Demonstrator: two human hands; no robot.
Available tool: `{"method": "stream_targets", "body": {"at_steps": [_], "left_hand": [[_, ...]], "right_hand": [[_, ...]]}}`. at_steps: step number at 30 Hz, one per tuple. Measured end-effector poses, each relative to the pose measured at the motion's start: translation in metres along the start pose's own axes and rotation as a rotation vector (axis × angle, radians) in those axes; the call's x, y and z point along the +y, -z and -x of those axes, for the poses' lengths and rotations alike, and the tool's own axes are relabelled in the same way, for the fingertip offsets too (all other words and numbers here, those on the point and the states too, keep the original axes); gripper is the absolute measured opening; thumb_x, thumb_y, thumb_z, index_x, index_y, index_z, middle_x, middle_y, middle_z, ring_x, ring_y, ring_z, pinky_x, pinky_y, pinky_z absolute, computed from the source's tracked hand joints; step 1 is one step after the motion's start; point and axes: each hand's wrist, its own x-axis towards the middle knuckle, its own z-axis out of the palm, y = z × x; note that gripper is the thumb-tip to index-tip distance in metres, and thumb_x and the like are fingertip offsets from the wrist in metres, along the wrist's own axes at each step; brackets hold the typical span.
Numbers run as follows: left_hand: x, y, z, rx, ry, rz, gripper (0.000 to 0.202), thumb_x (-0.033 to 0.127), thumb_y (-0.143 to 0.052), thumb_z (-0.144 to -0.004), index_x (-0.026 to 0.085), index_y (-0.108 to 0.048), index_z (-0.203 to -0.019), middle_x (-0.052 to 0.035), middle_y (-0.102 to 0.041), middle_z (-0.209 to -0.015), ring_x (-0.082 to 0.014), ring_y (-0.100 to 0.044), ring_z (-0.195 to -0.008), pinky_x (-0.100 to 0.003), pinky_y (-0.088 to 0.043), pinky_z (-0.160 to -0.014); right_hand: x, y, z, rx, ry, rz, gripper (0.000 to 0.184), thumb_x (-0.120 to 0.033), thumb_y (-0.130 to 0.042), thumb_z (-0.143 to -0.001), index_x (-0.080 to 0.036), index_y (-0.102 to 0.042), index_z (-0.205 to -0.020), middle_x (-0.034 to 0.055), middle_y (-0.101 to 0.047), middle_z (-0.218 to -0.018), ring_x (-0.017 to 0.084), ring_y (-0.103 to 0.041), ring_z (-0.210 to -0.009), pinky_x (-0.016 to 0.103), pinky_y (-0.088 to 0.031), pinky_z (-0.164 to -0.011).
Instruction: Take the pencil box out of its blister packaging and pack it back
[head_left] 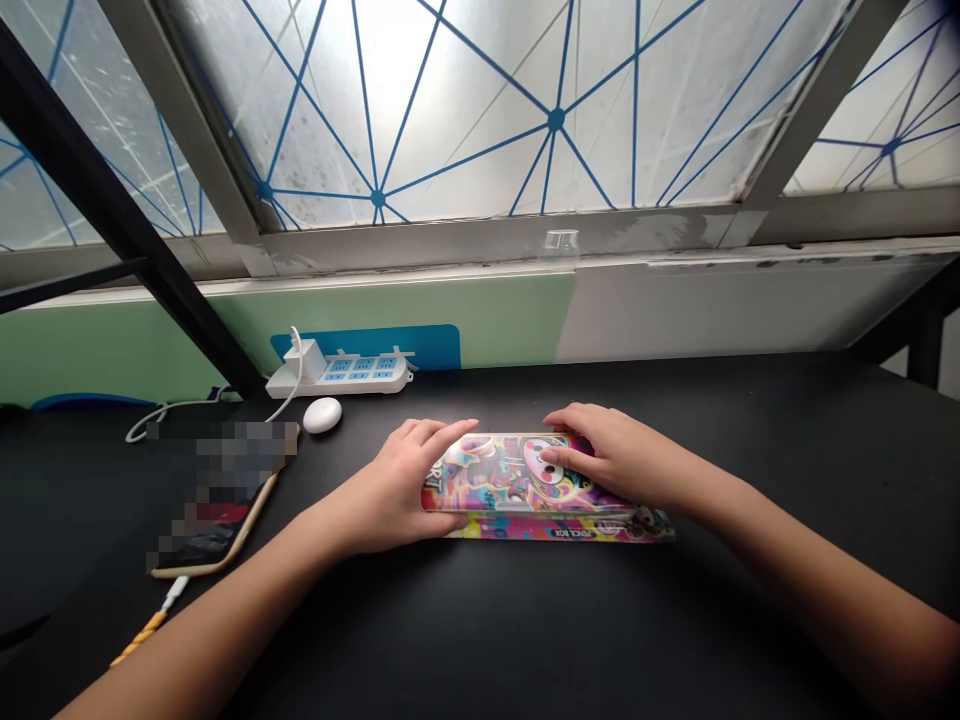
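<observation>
A colourful pencil box lies flat on the black desk, its lid printed with cartoon figures and its front side lettered "PENCIL BOX". My left hand holds the left end, thumb at the front side and fingers reaching over toward the back edge. On the right end sits my right hand, with the thumb across the lid and the other fingers bent over the far edge. The lid looks closed, though a thin gap or seam runs along its front. Part of each end is hidden by my hands.
At left, a phone lies with a cable plugged in. A white rounded case sits near a power strip with a charger. Behind the black desk are a wall, a window and a slanted black bar.
</observation>
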Motion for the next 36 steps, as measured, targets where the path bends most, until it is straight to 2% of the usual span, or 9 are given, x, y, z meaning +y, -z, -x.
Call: {"method": "stream_targets", "body": {"at_steps": [5,11,16,20,22,24,27,32,36], "left_hand": [[0.003,-0.009,-0.001,0.148,-0.112,-0.250,0.090,0.033,-0.078,-0.080,0.036,-0.033,-0.157,-0.0121,-0.053,-0.140,-0.0351,-0.048,-0.130,-0.064,-0.016,-0.121],[0.001,0.000,0.000,0.276,-0.218,-0.279,0.093,0.058,-0.075,-0.083,0.033,-0.027,-0.159,-0.0143,-0.047,-0.151,-0.0383,-0.041,-0.139,-0.061,-0.009,-0.123],[-0.007,0.007,-0.003,0.599,-0.025,0.090,0.057,0.050,-0.049,-0.101,0.027,-0.039,-0.152,-0.0130,-0.049,-0.151,-0.0318,-0.042,-0.141,-0.049,-0.029,-0.119],[-0.018,0.004,-0.013,0.755,0.290,0.723,0.054,0.061,-0.037,-0.101,0.020,-0.057,-0.130,-0.0131,-0.063,-0.133,-0.0294,-0.056,-0.127,-0.045,-0.043,-0.106],[-0.024,0.003,-0.017,0.725,0.432,0.972,0.052,0.061,-0.045,-0.096,0.017,-0.064,-0.116,-0.0130,-0.068,-0.125,-0.0290,-0.059,-0.123,-0.040,-0.046,-0.100],[-0.029,0.004,-0.019,0.674,0.503,1.039,0.041,0.053,-0.059,-0.089,0.016,-0.068,-0.105,-0.0114,-0.070,-0.118,-0.0270,-0.062,-0.116,-0.035,-0.048,-0.095],[-0.031,0.008,-0.019,0.562,0.573,0.910,0.033,0.042,-0.068,-0.083,0.018,-0.067,-0.106,-0.0076,-0.071,-0.111,-0.0223,-0.066,-0.100,-0.030,-0.049,-0.083],[-0.034,0.018,-0.014,0.346,0.611,0.727,0.052,0.036,-0.075,-0.079,0.019,-0.058,-0.125,-0.0044,-0.072,-0.095,-0.0198,-0.069,-0.079,-0.029,-0.049,-0.067],[-0.038,0.020,-0.011,0.326,0.562,0.672,0.055,0.038,-0.076,-0.078,0.018,-0.058,-0.125,0.0017,-0.067,-0.072,-0.0161,-0.062,-0.059,-0.024,-0.041,-0.052]], "right_hand": [[-0.007,0.006,0.003,0.120,0.079,-0.012,0.048,-0.064,-0.057,-0.093,-0.023,-0.071,-0.113,0.0093,-0.072,-0.108,0.027,-0.069,-0.094,0.040,-0.055,-0.079],[-0.013,0.017,0.012,0.276,0.035,-0.004,0.049,-0.066,-0.074,-0.078,-0.023,-0.067,-0.101,0.0055,-0.067,-0.098,0.022,-0.067,-0.079,0.033,-0.052,-0.063],[-0.024,0.015,0.023,0.433,0.109,0.169,0.046,-0.058,-0.081,-0.074,-0.024,-0.059,-0.095,0.0014,-0.068,-0.087,0.020,-0.065,-0.066,0.031,-0.045,-0.054],[-0.039,0.001,0.029,0.476,0.260,0.344,0.024,-0.038,-0.075,-0.085,-0.024,-0.058,-0.093,0.0016,-0.071,-0.077,0.021,-0.064,-0.059,0.033,-0.043,-0.053],[-0.048,-0.007,0.030,0.471,0.333,0.388,0.014,-0.028,-0.070,-0.088,-0.021,-0.060,-0.096,0.0063,-0.076,-0.086,0.024,-0.070,-0.068,0.035,-0.047,-0.058],[-0.055,-0.012,0.029,0.461,0.368,0.417,0.012,-0.020,-0.064,-0.090,-0.018,-0.063,-0.102,0.0104,-0.078,-0.098,0.026,-0.073,-0.079,0.037,-0.052,-0.065],[-0.058,-0.019,0.027,0.400,0.379,0.440,0.021,-0.011,-0.057,-0.090,-0.015,-0.065,-0.109,0.0126,-0.077,-0.104,0.029,-0.073,-0.090,0.041,-0.055,-0.072],[-0.048,-0.031,0.022,0.325,0.426,0.451,0.031,-0.004,-0.049,-0.092,-0.013,-0.065,-0.117,0.0183,-0.074,-0.118,0.033,-0.070,-0.107,0.048,-0.057,-0.083],[-0.045,-0.033,0.018,0.284,0.407,0.364,0.029,-0.014,-0.056,-0.096,-0.012,-0.064,-0.123,0.0187,-0.070,-0.129,0.034,-0.068,-0.115,0.050,-0.057,-0.090]]}}
